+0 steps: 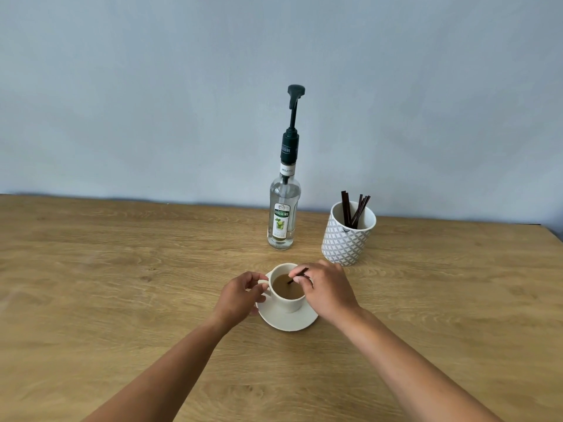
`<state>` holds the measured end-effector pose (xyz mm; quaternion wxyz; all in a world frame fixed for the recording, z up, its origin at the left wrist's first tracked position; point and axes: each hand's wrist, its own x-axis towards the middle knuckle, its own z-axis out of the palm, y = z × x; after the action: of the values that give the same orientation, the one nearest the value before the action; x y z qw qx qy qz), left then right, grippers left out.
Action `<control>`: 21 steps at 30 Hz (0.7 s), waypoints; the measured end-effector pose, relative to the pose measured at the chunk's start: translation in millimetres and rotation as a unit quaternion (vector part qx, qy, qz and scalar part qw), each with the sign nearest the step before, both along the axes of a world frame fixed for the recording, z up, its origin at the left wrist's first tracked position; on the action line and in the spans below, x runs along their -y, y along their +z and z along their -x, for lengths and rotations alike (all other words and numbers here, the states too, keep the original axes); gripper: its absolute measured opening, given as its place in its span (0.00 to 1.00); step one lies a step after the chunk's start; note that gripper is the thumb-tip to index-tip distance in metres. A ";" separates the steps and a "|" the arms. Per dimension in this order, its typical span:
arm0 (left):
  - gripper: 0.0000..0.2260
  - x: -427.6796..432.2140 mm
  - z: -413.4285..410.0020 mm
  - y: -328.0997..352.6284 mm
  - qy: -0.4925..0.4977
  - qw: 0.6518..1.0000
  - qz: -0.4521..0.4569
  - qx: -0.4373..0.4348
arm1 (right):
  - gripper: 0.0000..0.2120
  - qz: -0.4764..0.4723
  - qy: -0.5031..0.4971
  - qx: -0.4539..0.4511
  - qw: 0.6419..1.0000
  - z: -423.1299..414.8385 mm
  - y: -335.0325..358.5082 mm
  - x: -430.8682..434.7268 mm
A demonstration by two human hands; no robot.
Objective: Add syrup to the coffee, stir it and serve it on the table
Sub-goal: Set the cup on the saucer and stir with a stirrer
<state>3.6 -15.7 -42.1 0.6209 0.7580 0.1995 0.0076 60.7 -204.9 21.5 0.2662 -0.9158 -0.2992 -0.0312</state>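
My right hand (pixel 324 287) pinches a dark stirrer (pixel 298 275) between thumb and fingers, its lower end dipped into the milky brown coffee (pixel 286 287). My left hand (pixel 240 295) is curled around the handle of the white cup (pixel 288 300), fingers closed on it. The cup sits on a white saucer (pixel 289 321) on the wooden desk (pixel 122 284). Behind it stands the clear syrup bottle (pixel 283 217) with its dark pump (the label reads Teisseire). To the bottle's right, a patterned holder (pixel 347 239) keeps more dark stirrers (pixel 353 208) upright.
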 end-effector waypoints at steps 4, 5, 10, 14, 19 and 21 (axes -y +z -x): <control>0.03 -0.4 -0.2 0.7 -0.001 1.000 0.001 0.001 | 0.06 0.016 0.003 0.013 1.000 -0.3 1.1 2.2; 0.03 -0.4 -0.1 0.6 0.000 1.000 0.002 0.001 | 0.06 0.009 0.005 0.010 1.000 0.4 1.4 2.6; 0.03 -0.7 0.1 0.5 -0.002 1.000 0.001 -0.002 | 0.06 -0.030 0.015 -0.028 0.999 3.2 0.7 -1.0; 0.03 -0.2 0.1 2.0 -0.003 1.000 -0.002 -0.002 | 0.07 -0.011 0.008 -0.025 1.000 0.4 2.0 -2.2; 0.03 0.1 0.3 2.8 -0.001 1.000 -0.001 -0.005 | 0.07 0.018 -0.010 0.005 1.000 -4.8 2.6 5.4; 0.03 0.2 -0.2 2.1 -0.002 1.000 -0.004 -0.003 | 0.07 0.016 -0.009 0.010 1.000 -4.0 2.0 7.1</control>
<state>3.8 -15.9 -39.9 0.6173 0.7608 0.2001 0.0051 64.7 -212.0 23.5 0.2483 -0.9222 -0.2942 -0.0384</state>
